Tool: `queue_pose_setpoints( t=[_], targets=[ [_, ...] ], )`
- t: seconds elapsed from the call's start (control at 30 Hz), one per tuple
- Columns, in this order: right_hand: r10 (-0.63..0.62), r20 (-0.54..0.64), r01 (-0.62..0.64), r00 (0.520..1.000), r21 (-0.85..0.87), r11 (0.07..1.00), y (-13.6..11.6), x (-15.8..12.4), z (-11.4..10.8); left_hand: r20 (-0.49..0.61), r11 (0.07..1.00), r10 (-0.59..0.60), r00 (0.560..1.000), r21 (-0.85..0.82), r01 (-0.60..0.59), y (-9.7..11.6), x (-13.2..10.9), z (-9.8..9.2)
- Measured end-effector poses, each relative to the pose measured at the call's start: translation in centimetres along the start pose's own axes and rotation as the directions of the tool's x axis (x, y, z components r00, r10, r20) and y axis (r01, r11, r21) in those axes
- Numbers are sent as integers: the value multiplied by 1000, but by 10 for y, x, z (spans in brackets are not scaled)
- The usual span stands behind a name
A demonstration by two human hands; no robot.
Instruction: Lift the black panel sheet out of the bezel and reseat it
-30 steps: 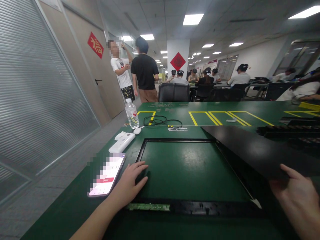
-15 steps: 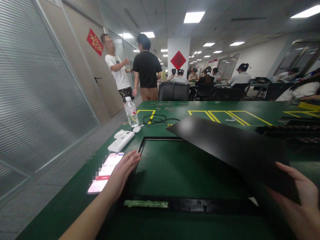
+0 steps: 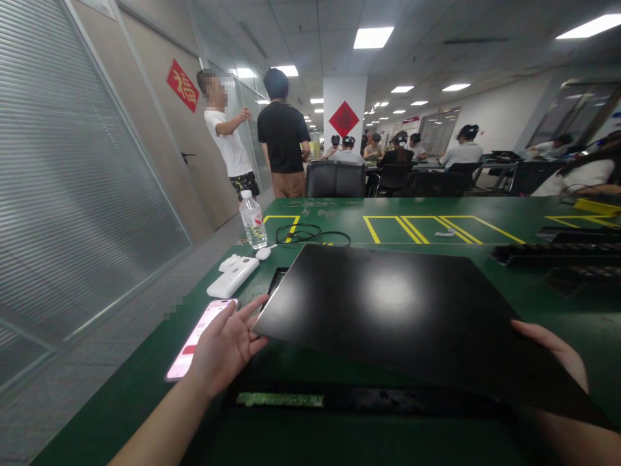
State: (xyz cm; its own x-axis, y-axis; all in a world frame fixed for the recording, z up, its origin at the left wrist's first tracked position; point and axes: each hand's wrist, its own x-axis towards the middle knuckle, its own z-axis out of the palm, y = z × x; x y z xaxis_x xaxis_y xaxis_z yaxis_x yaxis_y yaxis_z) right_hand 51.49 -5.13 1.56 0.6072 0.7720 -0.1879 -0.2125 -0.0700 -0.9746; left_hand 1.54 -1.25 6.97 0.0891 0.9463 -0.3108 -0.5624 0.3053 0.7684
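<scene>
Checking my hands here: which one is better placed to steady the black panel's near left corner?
Probably the left hand: it is open and touches the black panel at that corner, while the right hand holds the opposite edge.

Thin, glossy black panel (image 3: 388, 310) is hovering nearly level just above the black frame (image 3: 378, 400), which is lying flat on the green table (image 3: 485, 223); the panel is covering most of it.
</scene>
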Motion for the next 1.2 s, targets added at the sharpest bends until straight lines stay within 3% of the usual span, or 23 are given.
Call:
queue_pose_setpoints(
  t=[0.03,0.1,0.17,0.3,0.43,0.53,0.57,0.67,0.8,1.0,1.2],
  targets=[
    [78,-33,-77,996,18,997,-3,-3,6,1,1000,-3,1000,-3,3,0,0,-1],
    [249,11,-249,968,56,967,-9,-10,18,-10,1000,-5,1000,6,5,-1,-2,-3],
    [339,44,-341,940,72,937,-15,-15,28,-37,999,-8,999,47,10,-2,-3,-4],
    [284,36,-285,958,12,959,-16,-13,32,-97,995,23,995,95,-14,-3,-4,-5],
    [420,259,-419,870,-65,906,-12,-8,28,-170,999,43,984,35,-37,-1,-4,-4],
    [395,390,-404,832,-63,912,-10,-16,33,-225,997,79,971,17,-77,3,-6,0],
    [350,416,-357,839,-65,932,-11,-20,35,-237,995,97,967,15,-97,5,-7,2],
    [274,441,-252,854,-109,961,-13,-28,42,-233,987,158,960,10,-160,9,-9,6],
    [244,487,-219,839,-109,970,-14,-22,41,-184,973,229,956,22,-229,10,-10,8],
    [199,394,-193,897,-54,980,-11,-11,39,-205,966,256,945,87,-243,7,-9,10],
    [211,337,-217,918,-19,976,-9,-15,40,-205,971,234,950,102,-217,4,-9,5]
  ],
)
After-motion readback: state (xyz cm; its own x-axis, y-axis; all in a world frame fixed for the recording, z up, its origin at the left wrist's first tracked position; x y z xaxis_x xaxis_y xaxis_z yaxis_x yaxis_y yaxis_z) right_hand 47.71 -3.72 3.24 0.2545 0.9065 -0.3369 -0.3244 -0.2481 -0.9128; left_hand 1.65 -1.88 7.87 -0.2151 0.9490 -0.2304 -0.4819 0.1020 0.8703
